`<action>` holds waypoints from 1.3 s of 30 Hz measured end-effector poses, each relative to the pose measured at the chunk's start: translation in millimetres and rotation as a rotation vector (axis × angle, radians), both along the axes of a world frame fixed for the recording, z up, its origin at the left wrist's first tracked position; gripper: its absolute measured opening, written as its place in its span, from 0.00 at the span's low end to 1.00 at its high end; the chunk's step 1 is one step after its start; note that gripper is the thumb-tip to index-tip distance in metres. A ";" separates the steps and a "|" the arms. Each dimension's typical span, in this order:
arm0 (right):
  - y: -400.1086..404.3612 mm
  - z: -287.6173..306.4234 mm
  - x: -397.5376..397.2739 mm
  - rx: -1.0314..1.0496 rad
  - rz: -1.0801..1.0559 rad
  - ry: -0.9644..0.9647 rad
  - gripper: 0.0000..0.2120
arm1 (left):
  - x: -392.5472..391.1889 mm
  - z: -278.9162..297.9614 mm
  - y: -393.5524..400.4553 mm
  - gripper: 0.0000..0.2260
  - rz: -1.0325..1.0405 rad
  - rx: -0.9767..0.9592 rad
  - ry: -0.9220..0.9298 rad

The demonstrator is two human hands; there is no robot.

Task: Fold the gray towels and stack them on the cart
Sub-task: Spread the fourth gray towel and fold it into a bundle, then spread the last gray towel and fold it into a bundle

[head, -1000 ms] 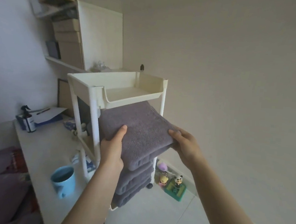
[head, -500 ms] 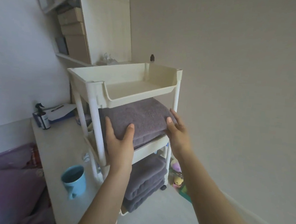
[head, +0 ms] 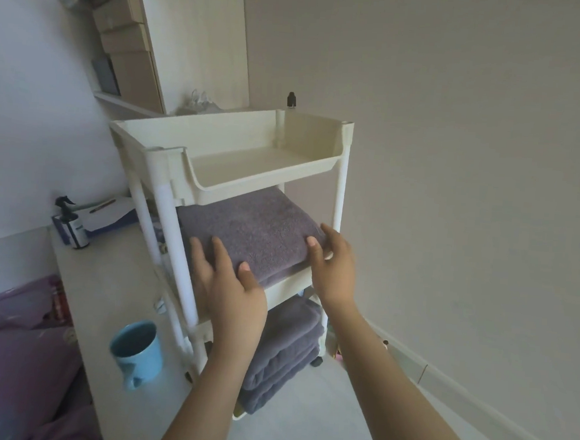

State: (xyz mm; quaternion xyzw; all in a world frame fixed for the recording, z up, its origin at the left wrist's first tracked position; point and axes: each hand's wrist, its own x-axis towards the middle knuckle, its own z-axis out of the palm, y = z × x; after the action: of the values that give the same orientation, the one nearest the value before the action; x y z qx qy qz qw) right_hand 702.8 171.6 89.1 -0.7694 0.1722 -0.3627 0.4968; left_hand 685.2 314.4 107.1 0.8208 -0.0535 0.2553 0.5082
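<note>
A folded gray towel [head: 257, 229] was observed lying flat on the middle shelf of the cream cart [head: 341, 196], beneath the cart's top tray. Further folded gray towels [head: 286, 353] were noted stacked on the bottom shelf.

Both forearms were extended forward and upward from the lower edge of the view. The left hand [head: 232, 294] was held at the towel's near left corner, fingers straight and spread, fingertips resting on the top surface; no grip was closed on the fabric. The right hand [head: 333, 260] was placed at the towel's near right corner beside the cart's front right post, fingers extended and laid against the towel's edge, thumb on top; the grip was likewise relaxed and not pinching.

A blue mug [head: 137, 351] was recorded on the tabletop [head: 105, 292] to the left of the cart, with a dark spray bottle [head: 73, 225] standing farther back.
</note>
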 end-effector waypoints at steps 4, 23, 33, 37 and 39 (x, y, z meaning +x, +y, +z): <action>7.8 -1.1 -27.6 0.106 -0.014 -0.065 0.16 | -14.7 1.6 -8.2 0.21 -0.094 0.086 -0.054; -27.2 -56.0 -448.5 0.136 -0.865 -0.016 0.05 | -308.0 -57.6 -145.7 0.15 -1.449 0.140 0.554; -32.2 -110.3 -691.4 0.296 -1.349 0.076 0.02 | -526.6 -111.6 -203.2 0.14 -1.807 0.379 0.727; -39.1 -134.5 -773.0 0.348 -1.468 0.148 0.02 | -602.7 -133.6 -231.4 0.13 -1.849 0.440 0.863; -44.4 -147.4 -803.9 0.388 -1.498 0.201 0.03 | -630.0 -143.7 -242.9 0.13 -1.841 0.488 0.901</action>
State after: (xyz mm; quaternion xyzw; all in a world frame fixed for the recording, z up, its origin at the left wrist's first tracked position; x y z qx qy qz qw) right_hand -101.1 127.2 -58.3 -0.3768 0.7504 -0.4932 0.2272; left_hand 55.2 71.5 -36.6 0.5627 -0.5122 -0.5755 0.2998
